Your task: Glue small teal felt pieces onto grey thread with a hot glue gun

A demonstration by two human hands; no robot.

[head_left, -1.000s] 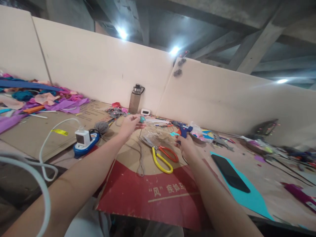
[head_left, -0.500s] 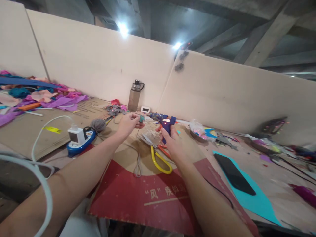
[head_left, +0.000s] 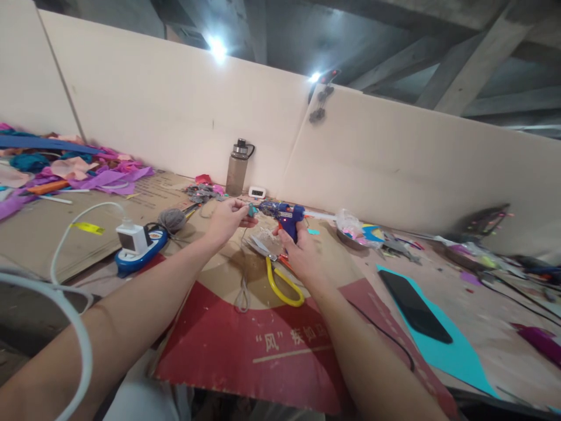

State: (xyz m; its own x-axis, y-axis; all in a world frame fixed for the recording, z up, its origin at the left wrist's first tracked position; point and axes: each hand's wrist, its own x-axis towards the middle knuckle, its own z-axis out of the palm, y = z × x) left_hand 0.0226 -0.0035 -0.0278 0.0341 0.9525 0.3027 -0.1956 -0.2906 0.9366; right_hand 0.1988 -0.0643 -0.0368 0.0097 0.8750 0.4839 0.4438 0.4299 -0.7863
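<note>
A small teal piece [head_left: 251,210], shaped like a star or flower, is pinched between the fingers of my left hand [head_left: 233,217]. My right hand [head_left: 298,245] grips a blue hot glue gun [head_left: 288,217] by its handle, a finger at the orange trigger. The gun's nozzle points left and reaches the teal piece; whether they touch I cannot tell. A white glue stick [head_left: 319,215] sticks out of the gun's back. Below my hands lie scissors with yellow handles [head_left: 283,286] and a looped grey cord [head_left: 243,295], both on red and tan cardboard [head_left: 219,351].
A bottle [head_left: 237,169] stands against the pale partition [head_left: 175,117]. To the left are a blue power strip [head_left: 142,252] with a white plug and a grey yarn ball [head_left: 172,220]. A black phone [head_left: 414,305] lies on a teal sheet at right, near a bowl [head_left: 353,238] of scraps.
The glue gun has moved left in my right hand, bringing its nozzle up to the teal piece. My left hand has stayed nearly in place, still pinching the piece.
</note>
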